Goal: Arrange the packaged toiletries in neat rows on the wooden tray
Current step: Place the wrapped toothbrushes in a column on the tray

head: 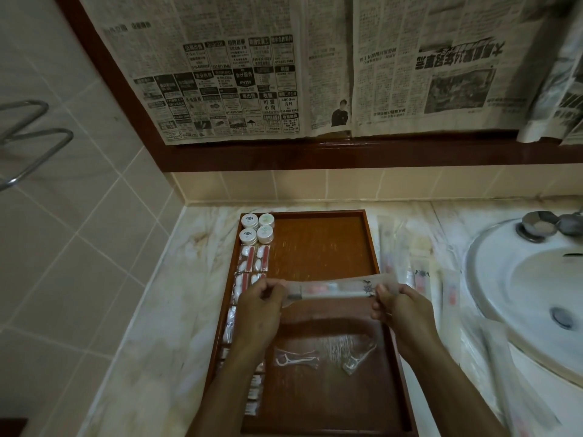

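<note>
Above the middle of the wooden tray (315, 244), your left hand (258, 305) and right hand (400, 310) each pinch one end of the toothbrush packet (334, 290). Light, floppy, slick film; stiff brush inside. Keep pinching the ends, or it sags and slips.

Tray notes: I see the wooden tray (318, 244) bare across its middle and right side, far end to near end, open to a hand from above. Left column blocked: four round lidded tubs (257, 228) at the far corner, packets (252, 263) in a row below them. Two loose floss picks (296, 361) lie near the tray's middle toward me. Both my hands, left hand (258, 307) and right hand (400, 307), hold a long sachet (334, 290) stretched across mid-tray, barring passage there. More sachets (419, 279) crowd the marble counter between tray and sink (492, 279)
</note>
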